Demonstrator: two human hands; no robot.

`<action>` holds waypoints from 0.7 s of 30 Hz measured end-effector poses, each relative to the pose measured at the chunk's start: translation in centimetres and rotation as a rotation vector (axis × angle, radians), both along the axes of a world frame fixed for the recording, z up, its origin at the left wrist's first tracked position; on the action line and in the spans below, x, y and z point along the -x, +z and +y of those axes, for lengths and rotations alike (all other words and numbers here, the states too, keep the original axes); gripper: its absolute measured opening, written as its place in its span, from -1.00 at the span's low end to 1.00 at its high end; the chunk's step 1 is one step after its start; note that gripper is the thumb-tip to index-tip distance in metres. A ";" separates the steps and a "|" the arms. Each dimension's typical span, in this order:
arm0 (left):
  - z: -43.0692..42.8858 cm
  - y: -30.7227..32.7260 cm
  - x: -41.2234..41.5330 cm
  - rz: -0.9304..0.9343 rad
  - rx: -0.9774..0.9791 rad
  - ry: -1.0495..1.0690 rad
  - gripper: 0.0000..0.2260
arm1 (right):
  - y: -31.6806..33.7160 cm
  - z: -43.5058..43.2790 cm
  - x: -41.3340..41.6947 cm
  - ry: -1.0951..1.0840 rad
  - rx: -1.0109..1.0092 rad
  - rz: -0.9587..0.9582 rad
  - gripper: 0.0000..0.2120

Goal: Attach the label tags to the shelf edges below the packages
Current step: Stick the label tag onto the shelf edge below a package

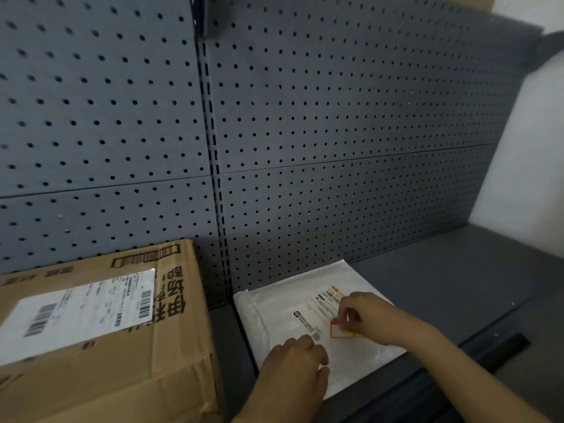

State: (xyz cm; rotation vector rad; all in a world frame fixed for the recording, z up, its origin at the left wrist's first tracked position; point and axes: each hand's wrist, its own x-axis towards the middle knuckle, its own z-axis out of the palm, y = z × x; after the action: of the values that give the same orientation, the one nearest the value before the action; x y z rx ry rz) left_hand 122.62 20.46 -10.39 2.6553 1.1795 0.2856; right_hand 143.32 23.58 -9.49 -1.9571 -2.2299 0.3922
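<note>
A flat white mailer package [280, 309] lies on the dark grey shelf [451, 279]. My right hand [364, 315] pinches a small red-framed label tag [337, 330] with a yellow part, held just over the mailer's printed shipping label. My left hand [297, 366] rests on the mailer's near edge with its fingers curled; I cannot make out anything in it. A large brown cardboard box [100, 331] with a white shipping label stands to the left. The shelf's front edge [427, 389] runs dark below the mailer.
A grey pegboard back panel [335, 132] rises behind the shelf, split by a slotted upright [213, 166]. A pale wall [525, 154] closes the right side. Bare shelf surface stretches to the right of the mailer.
</note>
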 end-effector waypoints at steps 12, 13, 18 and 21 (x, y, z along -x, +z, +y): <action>-5.8 -1.9 0.1 -0.012 -0.081 -0.085 -0.75 | 0.4 -9.6 0.4 -0.139 -0.077 0.281 -0.90; -6.4 -2.3 0.1 -0.013 -0.132 -0.092 -0.86 | 0.4 -10.2 0.4 -0.130 -0.105 0.295 -0.86; -9.4 -3.3 -0.7 -0.091 -0.206 -0.003 -0.94 | 1.4 -12.7 0.6 -0.059 -0.306 0.327 -0.79; -10.5 -3.6 -1.6 -0.105 -0.207 0.082 -0.77 | 0.7 -14.2 0.8 -0.016 -0.313 0.353 -0.78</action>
State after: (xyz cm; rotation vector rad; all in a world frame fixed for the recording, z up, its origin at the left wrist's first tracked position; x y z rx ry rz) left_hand 124.22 9.92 -13.98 2.7285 1.2908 0.5835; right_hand 142.56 9.33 -8.84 -1.6042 -1.9193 0.3321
